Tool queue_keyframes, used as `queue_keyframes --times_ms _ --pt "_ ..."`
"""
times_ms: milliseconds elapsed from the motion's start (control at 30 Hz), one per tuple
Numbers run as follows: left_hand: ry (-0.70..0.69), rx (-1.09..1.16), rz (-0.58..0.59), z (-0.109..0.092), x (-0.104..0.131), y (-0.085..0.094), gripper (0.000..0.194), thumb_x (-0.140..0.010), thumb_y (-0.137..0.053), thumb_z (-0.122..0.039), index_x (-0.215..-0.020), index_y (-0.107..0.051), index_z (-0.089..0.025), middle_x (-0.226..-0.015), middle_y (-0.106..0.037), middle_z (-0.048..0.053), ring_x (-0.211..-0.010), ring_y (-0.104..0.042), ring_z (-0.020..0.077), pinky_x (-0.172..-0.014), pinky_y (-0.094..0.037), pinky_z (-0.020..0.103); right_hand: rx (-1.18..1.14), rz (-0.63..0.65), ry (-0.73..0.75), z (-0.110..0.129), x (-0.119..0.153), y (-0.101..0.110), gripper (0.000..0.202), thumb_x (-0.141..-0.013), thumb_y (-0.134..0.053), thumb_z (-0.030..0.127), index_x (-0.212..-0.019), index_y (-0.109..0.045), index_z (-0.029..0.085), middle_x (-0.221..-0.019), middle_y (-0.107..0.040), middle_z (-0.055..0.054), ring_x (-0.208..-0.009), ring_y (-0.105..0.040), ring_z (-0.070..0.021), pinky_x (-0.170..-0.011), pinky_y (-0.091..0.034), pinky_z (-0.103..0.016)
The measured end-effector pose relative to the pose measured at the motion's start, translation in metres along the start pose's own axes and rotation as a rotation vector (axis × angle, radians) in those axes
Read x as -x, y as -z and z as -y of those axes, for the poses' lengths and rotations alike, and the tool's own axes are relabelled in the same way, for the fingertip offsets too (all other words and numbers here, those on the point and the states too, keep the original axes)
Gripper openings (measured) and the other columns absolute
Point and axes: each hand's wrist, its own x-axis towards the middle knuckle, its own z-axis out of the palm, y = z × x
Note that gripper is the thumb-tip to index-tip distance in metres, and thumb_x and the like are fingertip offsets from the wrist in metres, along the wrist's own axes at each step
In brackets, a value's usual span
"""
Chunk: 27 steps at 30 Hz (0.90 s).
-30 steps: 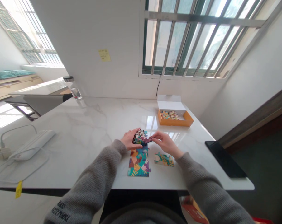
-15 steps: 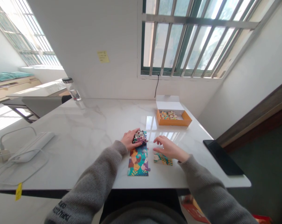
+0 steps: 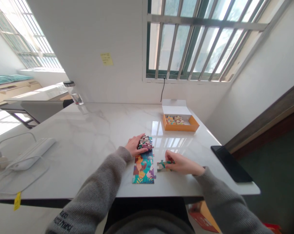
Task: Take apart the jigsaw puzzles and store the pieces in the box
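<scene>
My left hand (image 3: 135, 146) curves around a stack of jigsaw puzzle pieces (image 3: 145, 141), thumb at the near side and fingers at the far side. The stack rests on the upper end of a joined puzzle section (image 3: 143, 170), whose colourful print has a white rabbit and yellow plants on teal. Right of that section, my right hand (image 3: 179, 162) is closed with thumb and fingers on a puzzle piece (image 3: 160, 166). A narrow gap of white tabletop lies between this piece and the joined section. The fingers cover the piece's right part.
An orange box (image 3: 182, 126) with its white lid raised holds more puzzle pieces at the back right. A black tablet-like slab (image 3: 231, 164) lies at the right edge. A white power strip (image 3: 32, 154) with cables is at left; a bottle (image 3: 76, 96) stands at the back left.
My right hand has gone from open above the loose piece to closed on it, and the piece has shifted slightly left. My left hand stays around the stack.
</scene>
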Motion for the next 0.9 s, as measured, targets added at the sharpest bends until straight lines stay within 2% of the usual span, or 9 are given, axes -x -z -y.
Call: queue_keyframes --times_ms 167,233,367,567,700,800,900 --pt "0.004 0.053 0.036 0.003 -0.001 0.005 0.076 -0.086 -0.048 -0.060 -0.148 -0.034 -0.018 -0.135 -0.054 0.015 -0.123 -0.049 0.0330 -0.109 -0.032 0.049 -0.310 -0.074 0.067 -0.003 -0.034 0.005 0.023 -0.084 -0.063 0.034 -0.083 -0.044 0.021 -0.073 -0.051 0.003 -0.064 -0.046 -0.0112 -0.058 -0.038 -0.025" --pt "0.001 0.060 0.041 0.003 0.000 0.006 0.078 -0.085 -0.049 -0.061 -0.148 -0.034 -0.018 -0.135 -0.054 0.015 -0.123 -0.049 0.0337 -0.109 -0.032 0.050 -0.315 -0.089 0.111 0.006 -0.050 0.005 0.021 -0.083 -0.064 0.032 -0.081 -0.046 0.020 -0.075 -0.055 0.002 -0.065 -0.048 -0.0113 -0.060 -0.040 -0.025" --pt "0.011 0.046 0.053 0.000 0.002 0.007 0.093 -0.073 -0.065 -0.061 -0.149 -0.032 -0.018 -0.136 -0.053 0.015 -0.122 -0.049 0.0349 -0.109 -0.032 0.050 -0.216 -0.099 0.174 0.020 -0.071 0.004 0.017 -0.081 -0.065 0.026 -0.078 -0.050 0.019 -0.075 -0.055 0.002 -0.067 -0.049 -0.0111 -0.063 -0.042 -0.025" --pt "-0.012 0.018 0.037 -0.001 0.004 0.007 0.095 -0.071 -0.072 -0.050 -0.149 -0.030 -0.019 -0.137 -0.052 0.014 -0.123 -0.048 0.0334 -0.110 -0.033 0.049 -0.315 -0.237 0.181 0.017 -0.073 -0.005 0.012 -0.084 -0.062 0.029 -0.091 -0.057 0.020 -0.088 -0.061 -0.002 -0.085 -0.057 -0.0157 -0.071 -0.049 -0.028" --pt "-0.003 0.024 0.065 0.001 0.004 0.008 0.090 -0.075 -0.068 -0.050 -0.150 -0.028 -0.021 -0.140 -0.050 0.013 -0.124 -0.047 0.0333 -0.109 -0.033 0.049 -0.361 -0.280 0.192 0.016 -0.074 -0.014 0.024 -0.085 -0.061 0.030 -0.107 -0.059 0.021 -0.089 -0.062 -0.002 -0.084 -0.059 -0.0151 -0.073 -0.050 -0.029" --pt "0.020 0.051 0.096 0.002 0.004 0.009 0.091 -0.077 -0.063 -0.058 -0.151 -0.027 -0.019 -0.140 -0.050 0.015 -0.126 -0.046 0.0344 -0.110 -0.032 0.051 -0.361 -0.310 0.202 0.015 -0.077 -0.022 0.022 -0.084 -0.062 0.030 -0.104 -0.063 0.021 -0.090 -0.062 -0.002 -0.083 -0.059 -0.0152 -0.076 -0.052 -0.030" --pt "0.027 0.047 0.093 0.002 0.005 0.009 0.100 -0.071 -0.068 -0.060 -0.151 -0.026 -0.019 -0.139 -0.050 0.015 -0.125 -0.046 0.0352 -0.110 -0.033 0.050 -0.388 -0.360 0.159 0.014 -0.078 -0.029 0.019 -0.083 -0.064 0.033 -0.096 -0.065 0.020 -0.090 -0.063 -0.002 -0.085 -0.060 -0.0168 -0.077 -0.052 -0.032"
